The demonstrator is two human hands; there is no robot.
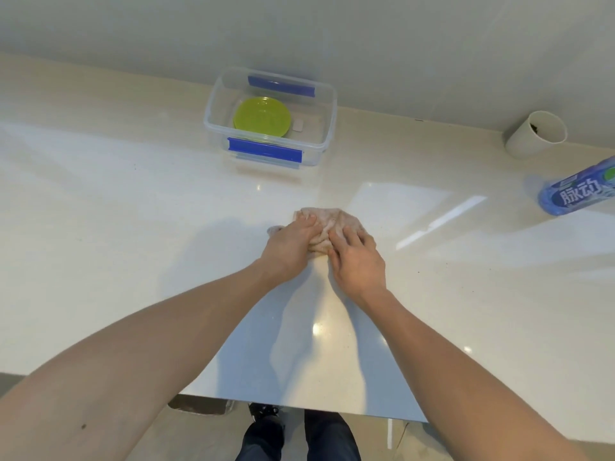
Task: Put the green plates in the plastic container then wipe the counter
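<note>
A pale, glossy stone surface point(133, 227) fills most of the view from the person's head camera, running back to a plain grey wall point(299, 28) and catching window glare across its right half. Two bare forearms reach in from the bottom corners and meet near the middle. Toward the back, close to the wall, stands a clear plastic container point(327, 128) with blue latches on its long sides and no lid on it; the green plates point(261, 117) lie stacked inside, toward its left end, with a small pale square tag beside them on the container floor. At the right edge a blue-labelled drink bottle point(579, 191) is partly cut off by the frame, and just behind it, against the wall, sits a white cup point(535, 134). Well in front of the container, a crumpled beige cloth point(327, 221) lies bunched on the surface. The left hand point(289, 247) presses down on the cloth's left part, its grip loosely curled with fingers on the fabric; the right hand point(357, 261) rests flat on the cloth's near right part, fingers spread and extended rather than closed around it. Below the front edge of the surface, dark trouser legs and a black shoe show against the floor point(206, 434).
</note>
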